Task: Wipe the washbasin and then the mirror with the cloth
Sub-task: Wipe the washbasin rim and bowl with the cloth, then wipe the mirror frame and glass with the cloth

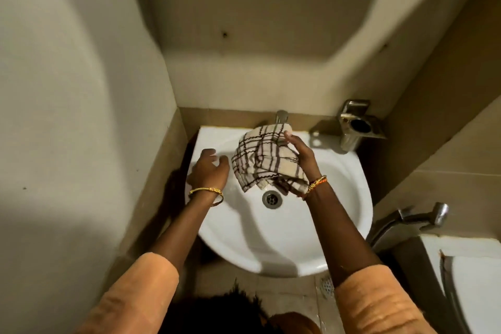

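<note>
Cloth bunched in right hand, seemingly above washbasin.

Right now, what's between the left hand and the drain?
Only bare white washbasin surface in the head view; the left hand is empty, the cloth hangs above the drain.

The washbasin sits in a corner, wall to its left and behind. The tap stands at its back edge, the drain in the bowl — the cloth hangs above it. A holder is mounted behind-right; a toilet tank stands right.
</note>
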Demonstrator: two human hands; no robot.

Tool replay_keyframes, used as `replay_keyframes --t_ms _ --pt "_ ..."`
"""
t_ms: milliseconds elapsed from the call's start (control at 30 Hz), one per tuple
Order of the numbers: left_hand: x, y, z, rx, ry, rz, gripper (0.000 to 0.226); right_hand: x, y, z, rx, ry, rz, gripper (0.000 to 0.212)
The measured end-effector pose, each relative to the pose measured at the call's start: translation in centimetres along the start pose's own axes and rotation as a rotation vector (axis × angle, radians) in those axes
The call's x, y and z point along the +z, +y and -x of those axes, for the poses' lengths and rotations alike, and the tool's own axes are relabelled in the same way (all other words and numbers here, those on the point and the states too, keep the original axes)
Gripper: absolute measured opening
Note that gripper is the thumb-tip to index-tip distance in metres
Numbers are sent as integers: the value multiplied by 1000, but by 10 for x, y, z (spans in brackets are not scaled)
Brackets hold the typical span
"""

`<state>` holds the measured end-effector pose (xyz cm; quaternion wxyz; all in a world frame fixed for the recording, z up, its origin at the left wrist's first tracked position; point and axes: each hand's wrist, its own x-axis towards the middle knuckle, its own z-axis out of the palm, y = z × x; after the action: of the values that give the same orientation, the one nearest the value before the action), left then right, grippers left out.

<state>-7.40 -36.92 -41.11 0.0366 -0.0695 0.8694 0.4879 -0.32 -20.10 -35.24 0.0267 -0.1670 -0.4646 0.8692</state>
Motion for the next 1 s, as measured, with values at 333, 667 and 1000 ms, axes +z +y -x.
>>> replay_keyframes --t_ms 333,667,1000 --pt "-78 188 -12 601 214 513 11 69 -127 12 -277 -169 -2 35" --pt "-176 339 -17 978 662 506 29 169 -256 37 -701 -272 23 70" --pt "-248 465 -40 999 476 333 74 251 -379 58 -1955 135 625 47"
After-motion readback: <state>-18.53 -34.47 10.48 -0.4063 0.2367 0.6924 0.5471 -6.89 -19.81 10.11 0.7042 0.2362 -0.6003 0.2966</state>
